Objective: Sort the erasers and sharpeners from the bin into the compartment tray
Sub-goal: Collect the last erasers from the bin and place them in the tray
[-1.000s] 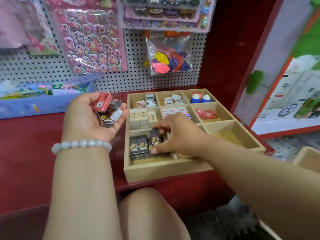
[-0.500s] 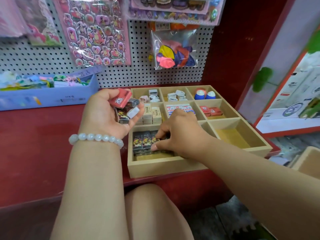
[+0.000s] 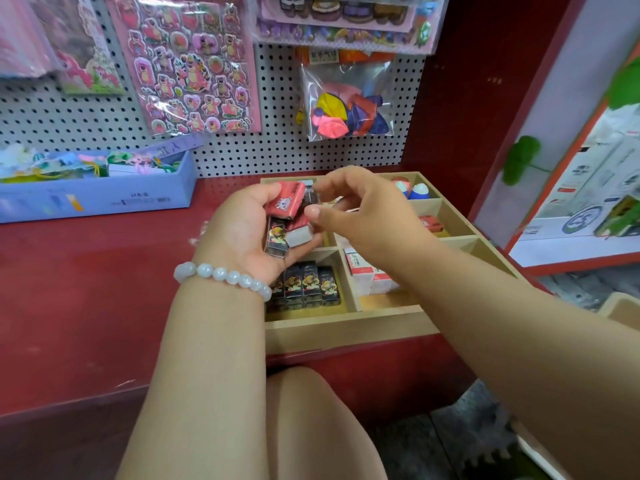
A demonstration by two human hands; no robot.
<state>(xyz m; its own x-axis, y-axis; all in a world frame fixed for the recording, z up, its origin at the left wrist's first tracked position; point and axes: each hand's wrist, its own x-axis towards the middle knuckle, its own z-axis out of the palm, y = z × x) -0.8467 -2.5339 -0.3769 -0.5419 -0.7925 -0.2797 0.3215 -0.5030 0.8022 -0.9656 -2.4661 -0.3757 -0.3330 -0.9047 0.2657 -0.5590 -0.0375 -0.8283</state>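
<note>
The left hand (image 3: 249, 233), palm up above the near-left part of the pale wooden compartment tray (image 3: 346, 327), cupped a small heap of wrapped erasers: a red rectangular eraser with a white cartoon figure (image 3: 284, 202) on top, a black eraser with a gold-and-red print (image 3: 277, 237) and a pink-sleeved white eraser (image 3: 300, 232) beneath. The right hand (image 3: 367, 220) hovered just beside the heap with thumb and fingers loosely curled toward it; whether it touched or gripped an eraser could not be told. A row of black printed erasers (image 3: 306, 284) stood in the tray's near-left compartment.
</note>
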